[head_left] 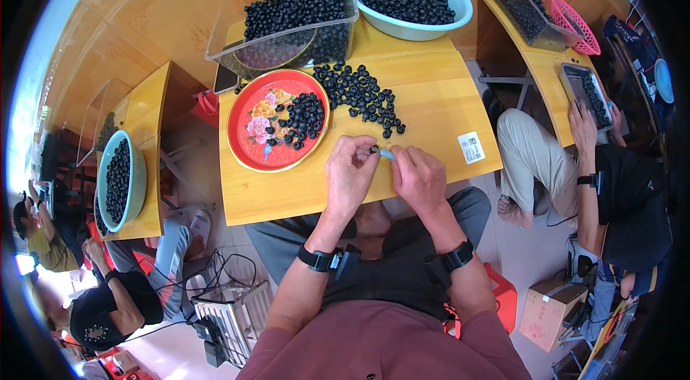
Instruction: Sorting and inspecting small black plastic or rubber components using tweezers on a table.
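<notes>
My left hand (350, 170) is closed, pinching a small dark bead (374, 149) between thumb and fingertips. The fingers of my right hand (419, 177) grip a short light-blue tool (387, 154), its tip against or very near the bead; its exact kind is hidden by the fingers. Both hands are just over the near part of the yellow table (431, 118). Beyond them lies a loose pile of dark round beads (356, 89). Left of the pile is a red round tray (239, 137) with a flower print, more beads gathered on its right side.
A clear plastic bin (280, 46) and a light-blue basin (413, 31), both full of dark beads, stand at the table's far side. A phone-like dark slab (226, 79) lies by the tray. Co-workers sit at tables on both sides. A red stool (502, 297) is beside me.
</notes>
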Demonstrator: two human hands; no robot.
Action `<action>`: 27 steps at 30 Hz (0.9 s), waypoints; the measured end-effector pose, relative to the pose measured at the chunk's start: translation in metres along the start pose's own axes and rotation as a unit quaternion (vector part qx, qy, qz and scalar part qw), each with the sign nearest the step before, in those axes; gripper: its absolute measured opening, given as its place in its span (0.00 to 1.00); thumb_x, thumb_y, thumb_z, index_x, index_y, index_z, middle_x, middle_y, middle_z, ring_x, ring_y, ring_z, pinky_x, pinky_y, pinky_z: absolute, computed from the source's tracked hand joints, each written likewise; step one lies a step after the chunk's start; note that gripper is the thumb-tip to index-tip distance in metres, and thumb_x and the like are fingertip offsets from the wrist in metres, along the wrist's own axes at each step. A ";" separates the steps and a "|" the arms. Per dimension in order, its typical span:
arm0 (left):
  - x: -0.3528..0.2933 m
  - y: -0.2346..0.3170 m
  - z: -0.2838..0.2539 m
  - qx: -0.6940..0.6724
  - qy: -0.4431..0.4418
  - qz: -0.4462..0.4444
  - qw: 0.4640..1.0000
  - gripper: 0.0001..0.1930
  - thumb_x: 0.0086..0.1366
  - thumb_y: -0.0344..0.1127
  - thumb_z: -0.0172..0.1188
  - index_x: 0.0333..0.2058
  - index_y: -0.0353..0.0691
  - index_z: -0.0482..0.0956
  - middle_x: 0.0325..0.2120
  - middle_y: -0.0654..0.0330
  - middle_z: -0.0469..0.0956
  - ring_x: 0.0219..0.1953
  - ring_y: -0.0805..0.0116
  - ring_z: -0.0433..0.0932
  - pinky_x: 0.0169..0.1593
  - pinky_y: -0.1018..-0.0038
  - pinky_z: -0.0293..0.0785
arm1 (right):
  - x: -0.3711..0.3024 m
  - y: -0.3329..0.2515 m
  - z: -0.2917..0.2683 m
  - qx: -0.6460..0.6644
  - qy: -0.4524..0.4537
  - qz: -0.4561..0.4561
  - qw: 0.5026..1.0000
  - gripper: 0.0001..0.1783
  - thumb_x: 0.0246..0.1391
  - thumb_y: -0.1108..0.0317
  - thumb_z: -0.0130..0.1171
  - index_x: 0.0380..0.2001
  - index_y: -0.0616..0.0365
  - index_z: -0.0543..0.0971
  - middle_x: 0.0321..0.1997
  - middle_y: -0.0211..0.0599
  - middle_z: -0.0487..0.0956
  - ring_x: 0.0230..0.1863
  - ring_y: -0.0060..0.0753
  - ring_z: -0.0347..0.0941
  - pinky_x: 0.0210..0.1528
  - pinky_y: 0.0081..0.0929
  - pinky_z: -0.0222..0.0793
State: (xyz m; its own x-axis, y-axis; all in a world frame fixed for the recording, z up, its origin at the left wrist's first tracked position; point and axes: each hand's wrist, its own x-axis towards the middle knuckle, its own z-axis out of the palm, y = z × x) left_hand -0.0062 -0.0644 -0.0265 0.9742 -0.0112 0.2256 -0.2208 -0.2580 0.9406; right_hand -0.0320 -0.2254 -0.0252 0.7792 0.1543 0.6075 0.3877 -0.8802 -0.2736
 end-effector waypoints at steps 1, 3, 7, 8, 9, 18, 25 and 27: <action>0.000 0.000 0.000 -0.002 -0.004 0.001 1.000 0.15 0.60 0.19 0.71 0.46 0.33 0.83 0.37 0.60 0.80 0.36 0.76 0.81 0.40 0.79 0.78 | 0.000 0.000 0.000 0.000 0.000 0.000 1.000 0.06 0.55 0.71 0.65 0.37 0.57 0.81 0.24 0.35 0.74 0.26 0.40 0.77 0.28 0.38 0.73; 0.000 0.000 0.000 -0.008 -0.003 -0.001 1.000 0.14 0.60 0.19 0.71 0.45 0.33 0.82 0.37 0.61 0.80 0.36 0.77 0.81 0.40 0.79 0.78 | 0.000 0.000 0.000 0.004 0.000 -0.001 1.000 0.06 0.56 0.71 0.65 0.36 0.57 0.80 0.24 0.36 0.74 0.26 0.40 0.77 0.28 0.39 0.73; -0.001 -0.003 0.001 -0.059 -0.002 -0.029 0.998 0.13 0.62 0.19 0.71 0.42 0.34 0.79 0.35 0.65 0.79 0.36 0.80 0.80 0.40 0.80 0.78 | 0.001 -0.001 -0.001 0.004 -0.011 0.005 1.000 0.06 0.56 0.71 0.65 0.36 0.57 0.80 0.24 0.36 0.74 0.26 0.41 0.77 0.28 0.39 0.73; -0.001 -0.004 0.001 -0.059 -0.002 -0.029 0.998 0.13 0.62 0.19 0.71 0.42 0.34 0.79 0.35 0.65 0.79 0.36 0.80 0.80 0.40 0.80 0.78 | 0.001 -0.001 -0.001 0.004 -0.008 0.006 1.000 0.05 0.56 0.70 0.65 0.36 0.57 0.80 0.24 0.36 0.74 0.26 0.41 0.77 0.28 0.39 0.73; -0.001 -0.004 0.001 -0.074 -0.006 -0.038 0.997 0.12 0.62 0.19 0.71 0.42 0.35 0.78 0.35 0.66 0.79 0.36 0.80 0.80 0.40 0.80 0.78 | 0.001 -0.001 -0.001 0.006 -0.005 0.006 1.000 0.05 0.56 0.70 0.65 0.35 0.57 0.80 0.24 0.36 0.74 0.26 0.42 0.77 0.28 0.39 0.73; -0.003 -0.002 -0.007 -0.054 0.026 0.033 0.998 0.11 0.63 0.19 0.71 0.43 0.34 0.83 0.35 0.62 0.79 0.36 0.76 0.79 0.42 0.78 0.77 | 0.001 -0.002 0.001 -0.037 0.012 0.049 0.998 0.03 0.58 0.70 0.62 0.35 0.55 0.80 0.25 0.36 0.75 0.27 0.42 0.78 0.28 0.40 0.74; 0.025 0.005 -0.072 0.181 0.117 0.145 0.966 0.11 0.59 0.22 0.72 0.40 0.38 0.87 0.36 0.55 0.83 0.39 0.56 0.83 0.43 0.66 0.79 | -0.001 -0.002 0.002 -0.036 0.030 0.053 0.997 0.04 0.58 0.70 0.62 0.36 0.55 0.81 0.25 0.35 0.74 0.26 0.42 0.77 0.28 0.41 0.72; 0.041 0.007 -0.090 0.242 0.120 0.117 0.956 0.12 0.59 0.24 0.72 0.42 0.39 0.86 0.40 0.54 0.83 0.42 0.52 0.82 0.46 0.62 0.79 | -0.003 0.000 0.004 -0.031 0.021 0.071 0.997 0.07 0.58 0.68 0.64 0.39 0.56 0.84 0.26 0.38 0.76 0.27 0.46 0.77 0.29 0.42 0.72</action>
State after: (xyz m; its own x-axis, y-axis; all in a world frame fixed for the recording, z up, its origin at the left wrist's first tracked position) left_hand 0.0278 0.0202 0.0123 0.8491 0.0836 0.5217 -0.3268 -0.6926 0.6430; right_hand -0.0326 -0.2240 -0.0296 0.8023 0.0076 0.5969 0.2418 -0.9183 -0.3133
